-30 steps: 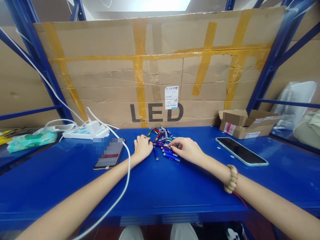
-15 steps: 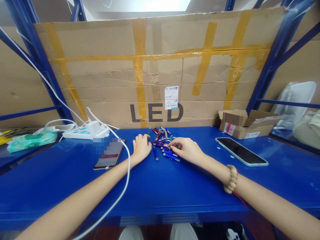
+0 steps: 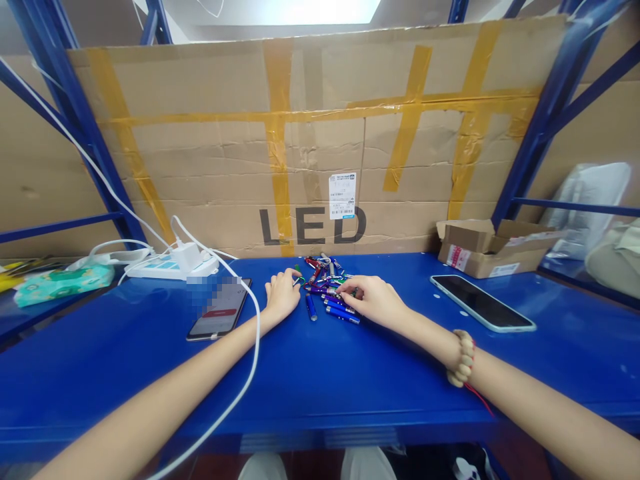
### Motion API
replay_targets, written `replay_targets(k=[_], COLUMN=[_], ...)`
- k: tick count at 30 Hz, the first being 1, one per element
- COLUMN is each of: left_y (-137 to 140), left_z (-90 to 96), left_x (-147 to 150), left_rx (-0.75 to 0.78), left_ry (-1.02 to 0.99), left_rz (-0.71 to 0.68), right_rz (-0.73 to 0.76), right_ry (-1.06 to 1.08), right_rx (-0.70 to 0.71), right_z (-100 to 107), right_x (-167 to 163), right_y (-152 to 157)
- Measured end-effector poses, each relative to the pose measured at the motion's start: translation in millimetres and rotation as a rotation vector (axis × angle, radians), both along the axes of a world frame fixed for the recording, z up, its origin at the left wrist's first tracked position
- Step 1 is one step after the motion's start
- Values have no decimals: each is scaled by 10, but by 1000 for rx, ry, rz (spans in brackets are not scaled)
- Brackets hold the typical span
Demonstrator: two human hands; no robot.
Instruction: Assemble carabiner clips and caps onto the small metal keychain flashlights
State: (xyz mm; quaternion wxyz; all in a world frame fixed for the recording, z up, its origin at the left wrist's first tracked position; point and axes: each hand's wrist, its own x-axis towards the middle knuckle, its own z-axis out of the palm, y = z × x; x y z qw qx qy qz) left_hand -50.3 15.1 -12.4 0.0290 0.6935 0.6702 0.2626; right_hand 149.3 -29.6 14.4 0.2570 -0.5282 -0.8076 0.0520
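Note:
Several small metal tubes like keychain flashlights lie in a loose pile between my hands, in red, purple, silver and blue. My left hand rests at the pile's left side, its fingers closed on a green keychain flashlight that is mostly hidden. My right hand, with a beaded bracelet at the wrist, reaches in from the right. Its thumb and fingertips come together at the end of a purple flashlight; what they pinch is hidden. Nearer to me lie a blue flashlight and another blue flashlight.
The blue tabletop holds a phone at left and another phone at right. A white cable crosses over my left forearm from the power strip. A small open carton stands back right, before a large cardboard sheet.
My left fingers have shifted slightly at the green flashlight, and a ring or clip beside it shows more. The right hand stays almost still.

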Motion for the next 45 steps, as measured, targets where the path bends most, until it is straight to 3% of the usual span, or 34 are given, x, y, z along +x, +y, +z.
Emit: replay_targets(k=[11,17,23,30,36,45], left_y=[34,-11,-150,-210,-222,-238], left_z=[-5,31,70,50,76,52], left_x=[27,10,79,155,157,147], left_rx=[98,321,557,857,819,762], left_ry=[-225,-312,-172,272,292,274], left_rz=[-91,-153,-276,-583,-861,-898], right_rz=[-7,-4,10,127,143,135], right_ry=[-8,-7,45,127,76,75], right_rx=[-6,7,8,-23,41,136], right_z=[0,0,-10,-9,11,-20], right_x=[4,-4,-3,-11,-27,-7], right_y=[0,9,15,0,-22,15])
